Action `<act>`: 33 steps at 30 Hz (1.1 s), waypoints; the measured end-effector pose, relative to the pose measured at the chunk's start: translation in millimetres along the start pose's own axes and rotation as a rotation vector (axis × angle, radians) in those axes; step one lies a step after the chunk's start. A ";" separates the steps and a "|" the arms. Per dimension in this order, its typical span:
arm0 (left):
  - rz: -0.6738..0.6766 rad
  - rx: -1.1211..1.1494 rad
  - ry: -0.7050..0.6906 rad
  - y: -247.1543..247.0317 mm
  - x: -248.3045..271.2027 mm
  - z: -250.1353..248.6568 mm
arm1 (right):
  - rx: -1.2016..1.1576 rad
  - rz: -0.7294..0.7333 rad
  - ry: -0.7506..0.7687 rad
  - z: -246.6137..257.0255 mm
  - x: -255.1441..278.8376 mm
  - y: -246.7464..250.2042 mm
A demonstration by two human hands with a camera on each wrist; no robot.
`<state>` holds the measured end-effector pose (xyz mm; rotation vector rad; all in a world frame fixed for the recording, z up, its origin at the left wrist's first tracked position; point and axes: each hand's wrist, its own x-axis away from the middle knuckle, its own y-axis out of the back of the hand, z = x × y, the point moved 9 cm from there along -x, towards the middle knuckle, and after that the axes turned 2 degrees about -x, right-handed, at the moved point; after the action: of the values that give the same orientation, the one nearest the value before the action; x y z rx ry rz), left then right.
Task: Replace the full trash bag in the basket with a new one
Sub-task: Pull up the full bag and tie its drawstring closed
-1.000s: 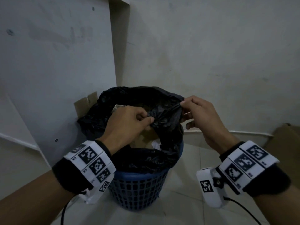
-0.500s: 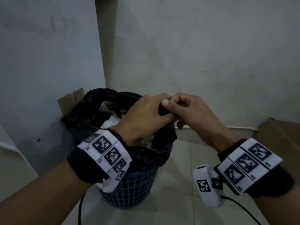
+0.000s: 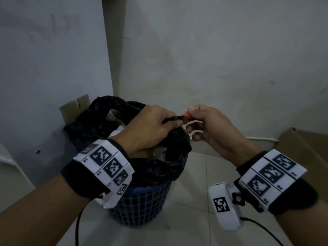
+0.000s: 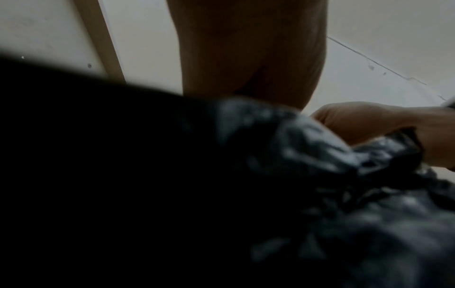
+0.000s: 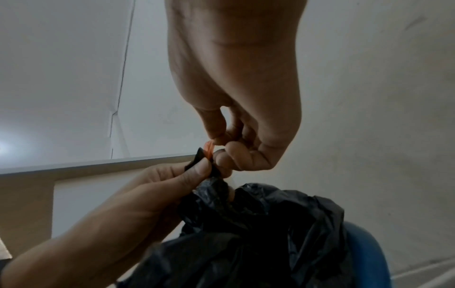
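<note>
A blue mesh basket point(image 3: 142, 208) stands on the floor in a wall corner, lined with a full black trash bag point(image 3: 88, 125). Paper waste shows inside it. My left hand point(image 3: 174, 121) grips a gathered piece of the bag's rim at its right side. In the right wrist view its thumb point(image 5: 199, 169) presses the black plastic point(image 5: 258, 224). My right hand point(image 3: 189, 115) pinches a short orange drawstring point(image 3: 186, 117) that comes out of the rim. That view shows the drawstring point(image 5: 208, 148) between thumb and forefinger. The left wrist view is mostly dark bag point(image 4: 295, 155).
A scrap of cardboard point(image 3: 74, 107) leans against the wall behind the basket. A flat cardboard box point(image 3: 305, 153) lies at the right. A white panel point(image 3: 44, 77) stands at the left, and pale floor tiles point(image 3: 195, 174) lie around the basket.
Both hands came together at the bag's right rim. My right hand has since drawn a little to the right, and the orange drawstring now shows between the hands.
</note>
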<state>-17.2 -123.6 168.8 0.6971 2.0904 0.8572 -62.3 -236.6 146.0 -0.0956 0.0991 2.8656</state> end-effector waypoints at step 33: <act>0.325 -0.650 0.000 -8.5 27.2 68.7 | -0.241 -0.361 0.102 -22.0 -27.4 94.9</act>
<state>21.0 -86.3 117.0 0.6733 1.5646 1.6132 -60.5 -336.9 131.7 -0.2765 -0.2219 2.4990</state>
